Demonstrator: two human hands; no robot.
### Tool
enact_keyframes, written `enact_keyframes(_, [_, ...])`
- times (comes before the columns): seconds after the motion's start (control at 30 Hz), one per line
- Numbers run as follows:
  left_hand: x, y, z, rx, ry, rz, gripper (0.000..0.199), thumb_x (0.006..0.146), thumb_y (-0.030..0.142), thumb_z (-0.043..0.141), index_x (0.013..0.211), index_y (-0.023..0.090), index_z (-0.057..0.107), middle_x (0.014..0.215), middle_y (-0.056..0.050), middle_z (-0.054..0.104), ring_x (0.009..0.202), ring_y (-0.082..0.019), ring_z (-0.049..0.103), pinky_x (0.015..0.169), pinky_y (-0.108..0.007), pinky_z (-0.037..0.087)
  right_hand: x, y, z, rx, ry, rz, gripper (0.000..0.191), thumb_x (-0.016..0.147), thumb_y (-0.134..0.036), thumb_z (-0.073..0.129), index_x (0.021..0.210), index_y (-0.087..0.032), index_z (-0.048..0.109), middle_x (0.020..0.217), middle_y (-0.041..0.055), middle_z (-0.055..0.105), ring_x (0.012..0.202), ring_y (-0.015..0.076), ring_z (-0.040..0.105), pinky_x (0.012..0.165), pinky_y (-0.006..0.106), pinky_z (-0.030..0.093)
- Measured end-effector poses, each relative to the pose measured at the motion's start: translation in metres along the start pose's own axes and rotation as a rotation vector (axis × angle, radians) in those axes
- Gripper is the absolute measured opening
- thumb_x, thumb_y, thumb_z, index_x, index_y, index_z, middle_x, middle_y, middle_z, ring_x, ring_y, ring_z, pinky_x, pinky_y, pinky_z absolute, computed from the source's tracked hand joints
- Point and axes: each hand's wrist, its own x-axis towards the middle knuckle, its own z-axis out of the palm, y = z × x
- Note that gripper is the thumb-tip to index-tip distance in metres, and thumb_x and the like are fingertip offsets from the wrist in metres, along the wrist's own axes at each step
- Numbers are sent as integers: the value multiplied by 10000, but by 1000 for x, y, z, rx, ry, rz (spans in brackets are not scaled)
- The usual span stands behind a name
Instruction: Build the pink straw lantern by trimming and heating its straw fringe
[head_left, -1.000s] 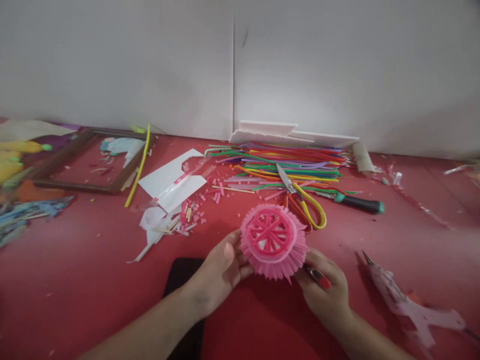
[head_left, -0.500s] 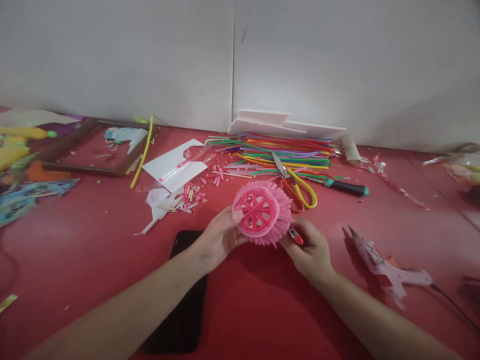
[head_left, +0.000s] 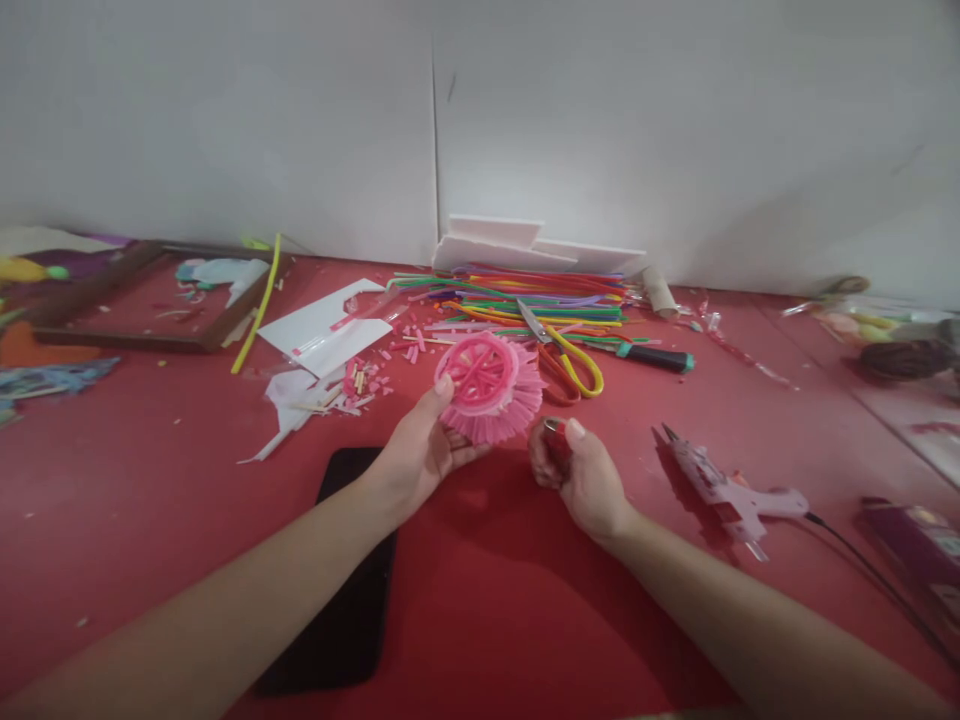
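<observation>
Between the thumb and fingers of my left hand (head_left: 424, 450) is a round pink craft piece (head_left: 487, 385), with a spoked wheel on its face and a pleated, fringed edge. It is held tilted above the red table. My right hand (head_left: 585, 475) is closed around a small red lighter (head_left: 556, 432), its metal top pointing up towards the craft piece. No flame shows. A small gap separates the lighter from the fringe. Just beyond both hands lie scissors (head_left: 577, 365) with yellow and orange handles. A black phone-like slab (head_left: 337, 600) lies partly under my left forearm.
Colourful pipe-cleaner-like sticks (head_left: 540, 300) are heaped at the back beside a black-handled tool (head_left: 652, 356). A corded glue gun (head_left: 727, 490) rests at the right. White paper (head_left: 322, 335), pink scraps (head_left: 360, 385) and a brown frame (head_left: 135, 340) are on the left.
My right hand has drawn away from the fringe and turned, so the lighter now points upward. My left hand has tilted the craft piece. The view has shifted to the right.
</observation>
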Motion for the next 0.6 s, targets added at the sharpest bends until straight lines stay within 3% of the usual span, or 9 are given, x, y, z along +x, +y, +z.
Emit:
enact_keyframes(0.23, [-1,3,6,5,42,-43,405,859,517,769,1096,195,702,1044,-95,821,919,-244,767,804,-349,620,0,-2,-1,-30,-28,-25,462,841,-595,581,579,-221,516,521,-58,354,491,104,264,485,270,212])
enact_keyframes(0.43, [1,1,1,10,-42,-37,484,886,567,717,1195,196,691,1156,-116,807,1121,-296,743,947,-401,601,-3,-1,0,-60,-18,-39,435,885,-544,510,578,-239,464,527,-60,323,489,110,244,484,281,225])
enact_keyframes(0.6, [0,2,3,-14,-21,-46,480,878,565,725,1186,197,697,1142,-105,810,1091,-290,747,849,-363,616,-7,2,-2,-113,-16,-79,449,944,-544,447,612,-242,459,556,-50,339,513,122,252,506,294,250])
